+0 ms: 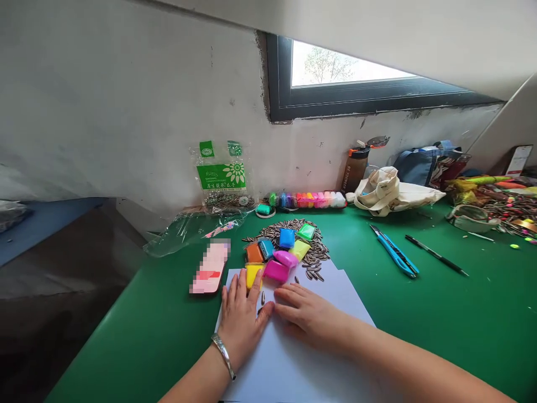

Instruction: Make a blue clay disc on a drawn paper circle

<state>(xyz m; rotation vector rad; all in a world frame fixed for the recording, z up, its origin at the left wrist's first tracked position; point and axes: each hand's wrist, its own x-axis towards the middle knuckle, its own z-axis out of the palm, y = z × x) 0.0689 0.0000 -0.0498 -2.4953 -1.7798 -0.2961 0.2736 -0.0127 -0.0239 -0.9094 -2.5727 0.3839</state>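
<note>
White paper (310, 358) lies on the green table under both hands. My left hand (241, 313), with a silver bracelet at the wrist, rests flat with fingers spread, its fingertips at a yellow clay packet (253, 274). To its right, my right hand (306, 313) lies on the paper, fingers slightly apart and holding nothing visible. A few sunflower seeds (263, 298) sit between the hands. Beyond the fingertips are several coloured clay packets, among them a magenta one (276, 271), an orange one (254, 252) and a blue one (287, 238), beside a pile of seeds (316, 252).
A pink phone-like object (212, 268) lies left of the paper. To the right are a blue cutter (396, 252) and a black pen (436, 256). Along the wall stand a seed bag (224, 179), a row of clay (314, 200), a bottle (354, 168) and a cloth bag (390, 193).
</note>
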